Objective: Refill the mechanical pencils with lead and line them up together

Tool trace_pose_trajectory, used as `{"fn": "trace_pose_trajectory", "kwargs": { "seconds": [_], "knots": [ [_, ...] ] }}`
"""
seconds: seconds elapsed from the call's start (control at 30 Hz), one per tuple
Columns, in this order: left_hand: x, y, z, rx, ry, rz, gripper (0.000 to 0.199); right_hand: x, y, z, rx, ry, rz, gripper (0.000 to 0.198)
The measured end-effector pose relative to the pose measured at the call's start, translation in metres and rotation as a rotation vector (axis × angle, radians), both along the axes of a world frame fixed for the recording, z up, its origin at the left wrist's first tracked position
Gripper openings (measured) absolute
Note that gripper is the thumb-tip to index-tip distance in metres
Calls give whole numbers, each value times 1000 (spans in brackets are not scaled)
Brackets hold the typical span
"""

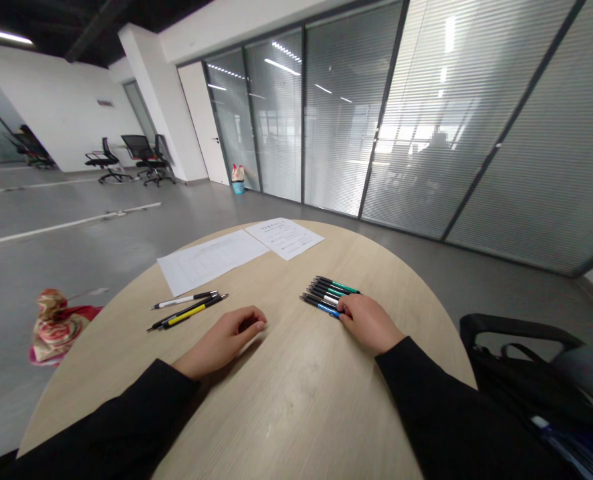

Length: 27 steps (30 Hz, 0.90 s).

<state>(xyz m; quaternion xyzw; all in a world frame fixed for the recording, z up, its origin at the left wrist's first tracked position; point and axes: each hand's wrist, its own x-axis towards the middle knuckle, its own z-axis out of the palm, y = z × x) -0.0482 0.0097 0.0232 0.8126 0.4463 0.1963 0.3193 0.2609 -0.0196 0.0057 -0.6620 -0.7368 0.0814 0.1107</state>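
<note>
Several pens lie side by side in a row at the table's centre right, among them a blue pen (328,310), a white pen (331,301) and a green pen (345,287). Over the row's right end is my right hand (369,323), its fingertips closed on the end of the white pen. My left hand (221,343) rests on the table with curled fingers, thumb and index tips close together, nothing visible in them. Left of it lie a yellow pen (191,313), a black pen (171,321) and a white-and-black pen (179,302).
Two printed sheets, a left sheet (214,257) and a right sheet (286,238), lie at the far side of the round wooden table (286,400). A black chair (521,327) holding a dark bag stands close on the right. A patterned cloth bag (59,327) is beyond the left edge.
</note>
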Motion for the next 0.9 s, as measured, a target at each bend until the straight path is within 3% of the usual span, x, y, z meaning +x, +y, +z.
{"fn": "trace_pose_trajectory", "kwargs": {
  "seconds": [0.47, 0.9],
  "knots": [
    [0, 0, 1, -4, 5, -4, 33, 0, -2, -1, 28, 15, 12, 21],
    [-2, 1, -1, 9, 14, -17, 31, 0, -1, -1, 47, -14, 6, 16]
  ]
}}
